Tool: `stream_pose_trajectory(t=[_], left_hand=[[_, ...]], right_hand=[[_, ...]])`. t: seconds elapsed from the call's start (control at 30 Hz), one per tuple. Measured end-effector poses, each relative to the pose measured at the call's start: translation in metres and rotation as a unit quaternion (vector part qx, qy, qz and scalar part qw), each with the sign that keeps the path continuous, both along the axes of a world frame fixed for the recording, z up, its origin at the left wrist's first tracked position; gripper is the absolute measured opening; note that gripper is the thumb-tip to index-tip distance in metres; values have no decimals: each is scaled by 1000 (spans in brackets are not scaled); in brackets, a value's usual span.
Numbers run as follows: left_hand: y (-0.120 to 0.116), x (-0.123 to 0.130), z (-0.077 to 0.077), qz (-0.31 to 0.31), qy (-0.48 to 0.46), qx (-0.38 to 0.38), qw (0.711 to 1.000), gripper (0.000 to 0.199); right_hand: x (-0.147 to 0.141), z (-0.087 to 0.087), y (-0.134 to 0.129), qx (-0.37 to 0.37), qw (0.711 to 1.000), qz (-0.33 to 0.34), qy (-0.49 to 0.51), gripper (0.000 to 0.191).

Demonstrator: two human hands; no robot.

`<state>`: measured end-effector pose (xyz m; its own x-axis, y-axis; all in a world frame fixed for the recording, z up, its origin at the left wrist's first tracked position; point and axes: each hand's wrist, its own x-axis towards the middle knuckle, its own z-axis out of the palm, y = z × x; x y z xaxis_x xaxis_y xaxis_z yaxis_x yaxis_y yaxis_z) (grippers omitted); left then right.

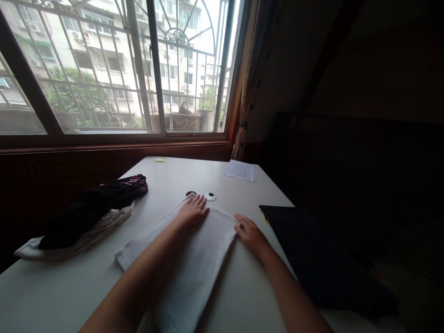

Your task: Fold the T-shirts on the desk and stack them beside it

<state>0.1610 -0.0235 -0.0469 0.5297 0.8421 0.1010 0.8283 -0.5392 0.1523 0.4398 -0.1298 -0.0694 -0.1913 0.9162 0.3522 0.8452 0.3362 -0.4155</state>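
A white cloth garment (204, 259), folded into a long flat piece, lies on the white table in front of me. My left hand (193, 210) rests flat on its far end with the fingers stretched out. At the garment's far right corner, my right hand (252, 236) touches the edge with fingertips and thumb, the fingers extended and apart. Just beyond the far edge are a small white disc with a black oval (210, 196) and a dark brown round piece (191, 193), partly covered by the cloth.
Dark clothing with pink lettering (93, 203) lies over a pale garment (104, 226) on the left. Folded dark cloth (312, 254) is piled at the right. Printed papers (240, 170) and a yellow note (160, 160) lie on the table (187, 171) near the barred window (104, 69).
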Motion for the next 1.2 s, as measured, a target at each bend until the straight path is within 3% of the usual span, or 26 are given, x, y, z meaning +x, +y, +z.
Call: stream_pose_trajectory(t=[0.2, 0.33, 0.5, 0.7, 0.9, 1.2], left_hand=[[3, -14, -5, 141, -3, 24, 990, 67], [-3, -8, -10, 225, -3, 39, 973, 67], [-12, -4, -10, 287, 1, 39, 957, 68], [-36, -16, -5, 264, 7, 19, 964, 68], [-41, -62, 1, 182, 20, -6, 983, 67], [-33, -129, -3, 213, 2, -4, 977, 58]], right_hand=[[-27, 24, -14, 43, 997, 66, -25, 44], [-47, 30, -21, -19, 991, 126, -46, 50], [-45, 26, -20, -81, 988, 118, -55, 54], [-39, 23, -18, -71, 992, 101, -25, 39], [-39, 20, -18, -86, 992, 92, -8, 35], [-37, 32, -20, -76, 994, 76, 6, 30]])
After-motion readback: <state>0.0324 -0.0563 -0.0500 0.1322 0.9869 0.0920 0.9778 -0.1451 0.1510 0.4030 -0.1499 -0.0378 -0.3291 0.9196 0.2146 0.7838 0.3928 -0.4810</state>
